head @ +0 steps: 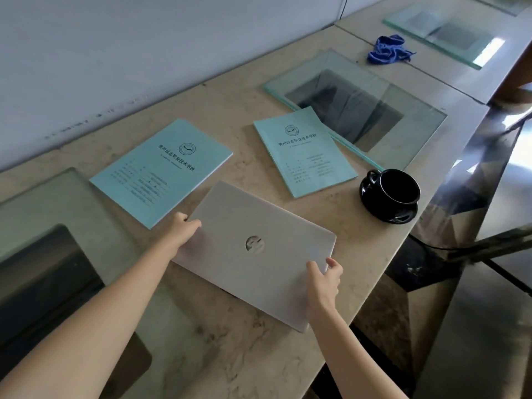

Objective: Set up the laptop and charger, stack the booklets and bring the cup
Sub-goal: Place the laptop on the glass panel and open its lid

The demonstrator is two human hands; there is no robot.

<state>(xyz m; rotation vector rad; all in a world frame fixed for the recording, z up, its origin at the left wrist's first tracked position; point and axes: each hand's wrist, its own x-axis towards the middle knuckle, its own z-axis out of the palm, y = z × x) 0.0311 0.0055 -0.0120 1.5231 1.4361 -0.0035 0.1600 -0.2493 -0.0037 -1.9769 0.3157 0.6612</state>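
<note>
A closed silver laptop [253, 251] lies at an angle on the beige stone counter [359, 249]. My left hand [181, 231] grips its left edge and my right hand [322, 280] grips its near right corner. Two light-blue booklets lie apart beyond it, one at the left [161, 171] and one at the right [305, 151]. A black cup on a black saucer [391, 197] stands at the right, close to the counter's edge. No charger is in view.
Glass panes are set over openings in the counter: one at the near left [43, 226], one behind the right booklet [374, 102], one far back [449, 30]. A crumpled blue cloth [387, 50] lies at the back. The wall runs along the left; the counter drops off at the right.
</note>
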